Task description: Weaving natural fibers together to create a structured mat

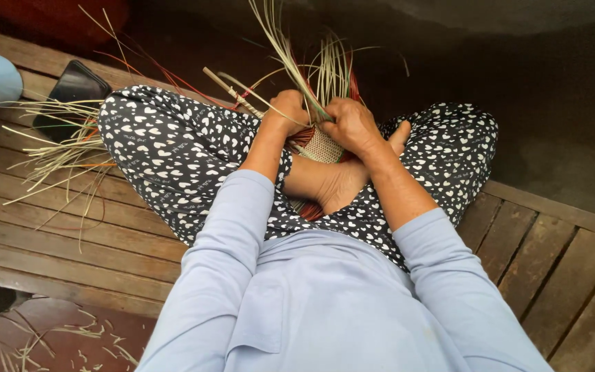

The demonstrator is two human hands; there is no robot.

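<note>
On the slatted brown wooden surface (105, 234) I sit cross-legged; at frame centre my left hand (285, 110) and right hand (352, 124) are both closed, pinching pale reed strands (290, 58) taut over the small woven cream basket piece (322, 146) braced against my foot (332, 184).

A home craft spot: slatted wooden platform (70, 227) strewn with loose weaving straw (56, 155).

Woven piece (321, 146), pale, fine-meshed, part-finished, propped on crossed feet in the lap; loose pale and red straw strands (311, 72) fanned upward from its edge.
</note>
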